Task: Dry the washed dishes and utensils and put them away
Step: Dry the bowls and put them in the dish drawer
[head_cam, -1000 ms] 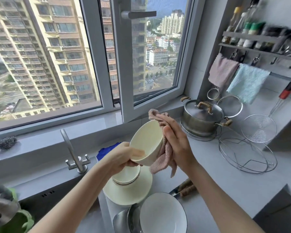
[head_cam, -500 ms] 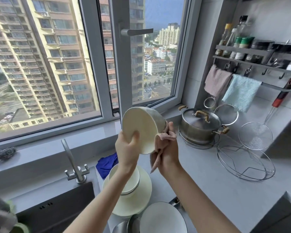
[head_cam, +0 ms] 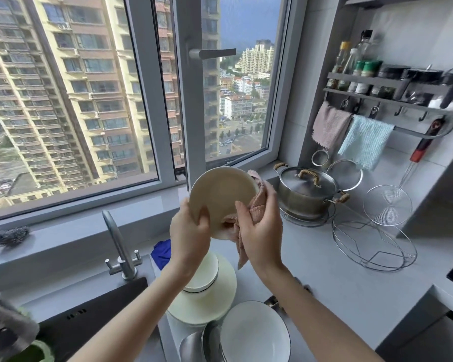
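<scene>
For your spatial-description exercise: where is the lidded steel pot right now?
In the head view, the lidded steel pot stands right of centre on a wire trivet on the counter, right of the cream bowl, below the hanging pink cloth.

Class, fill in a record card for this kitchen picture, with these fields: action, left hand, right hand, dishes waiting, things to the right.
Action: drying a cream bowl held up in front of the window
Left hand: grips the bowl's lower left edge
Right hand: holds a pink cloth wrapped over the bowl's right rim
Dishes waiting: stacked cream plates and a dark-rimmed white bowl, on the counter below the hands
Things to the right: lidded steel pot, wire rack, wire skimmer
</scene>
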